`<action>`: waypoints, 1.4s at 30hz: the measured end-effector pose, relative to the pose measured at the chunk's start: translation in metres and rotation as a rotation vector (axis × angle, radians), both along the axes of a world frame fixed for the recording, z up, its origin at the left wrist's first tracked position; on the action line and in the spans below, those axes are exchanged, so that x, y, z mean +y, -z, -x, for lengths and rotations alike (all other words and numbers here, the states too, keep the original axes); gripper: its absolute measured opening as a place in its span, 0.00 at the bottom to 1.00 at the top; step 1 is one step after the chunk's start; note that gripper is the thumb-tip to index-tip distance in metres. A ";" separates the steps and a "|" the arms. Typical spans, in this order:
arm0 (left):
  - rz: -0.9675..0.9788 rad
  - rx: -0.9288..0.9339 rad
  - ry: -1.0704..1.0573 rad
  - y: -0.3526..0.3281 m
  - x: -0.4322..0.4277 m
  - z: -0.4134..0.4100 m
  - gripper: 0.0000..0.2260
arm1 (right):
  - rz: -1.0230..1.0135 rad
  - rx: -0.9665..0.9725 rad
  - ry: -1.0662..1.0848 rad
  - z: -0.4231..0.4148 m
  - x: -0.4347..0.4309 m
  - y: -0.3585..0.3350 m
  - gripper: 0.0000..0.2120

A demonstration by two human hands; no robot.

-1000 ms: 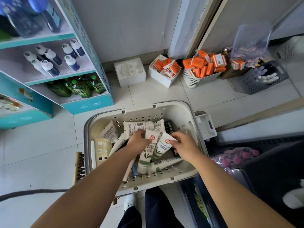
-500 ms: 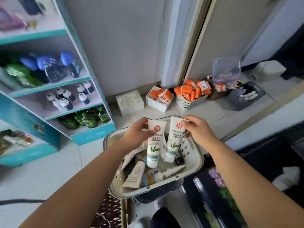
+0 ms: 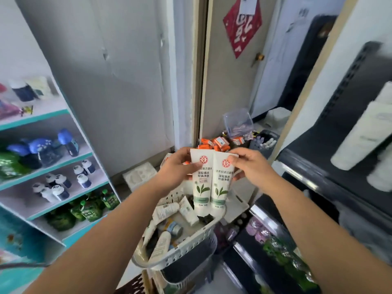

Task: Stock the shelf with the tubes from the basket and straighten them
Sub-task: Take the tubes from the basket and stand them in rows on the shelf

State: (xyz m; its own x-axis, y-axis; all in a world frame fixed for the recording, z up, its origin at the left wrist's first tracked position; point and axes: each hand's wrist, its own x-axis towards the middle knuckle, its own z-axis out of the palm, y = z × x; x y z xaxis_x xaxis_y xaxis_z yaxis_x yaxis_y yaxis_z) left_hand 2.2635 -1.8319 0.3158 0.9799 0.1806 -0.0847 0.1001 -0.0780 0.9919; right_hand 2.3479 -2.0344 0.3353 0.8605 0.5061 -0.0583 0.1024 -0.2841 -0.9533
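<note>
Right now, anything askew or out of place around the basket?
Only the loose tubes in the basket: they lie jumbled at all angles, some overlapping. Left hand grips the left tube, right hand the right tube; both hang straight, caps down, side by side. No spill or damage visible.

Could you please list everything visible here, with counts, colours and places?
held tubes: two, white with green leaf, side by side above the basket
basket: one, pale grey, below the hands
loose tubes: several, white, in the basket
shelf unit: one, teal-edged, left
small bottles: several, white and dark blue, lower shelf
pouches: several, green, bottom shelf
boxes: several, orange, beyond the basket
sign: one, red, on the door
left hand: one, grips the left held tube
right hand: one, pinches the right one's top
</note>
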 end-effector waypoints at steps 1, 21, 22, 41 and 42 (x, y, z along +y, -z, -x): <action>0.010 -0.016 0.019 -0.009 -0.009 -0.001 0.08 | -0.007 -0.008 0.019 0.003 -0.010 -0.009 0.07; 0.100 -0.293 0.503 -0.136 -0.320 -0.033 0.11 | -0.082 -0.316 0.502 0.081 -0.330 -0.136 0.07; 0.100 -0.307 0.510 -0.138 -0.338 -0.033 0.10 | -0.074 -0.333 0.522 0.086 -0.346 -0.138 0.07; -0.373 -0.466 0.454 -0.107 -0.479 -0.078 0.11 | 0.264 -0.506 0.916 0.086 -0.445 -0.091 0.07; -0.367 -0.473 0.449 -0.106 -0.480 -0.083 0.10 | 0.273 -0.510 0.898 0.085 -0.445 -0.089 0.06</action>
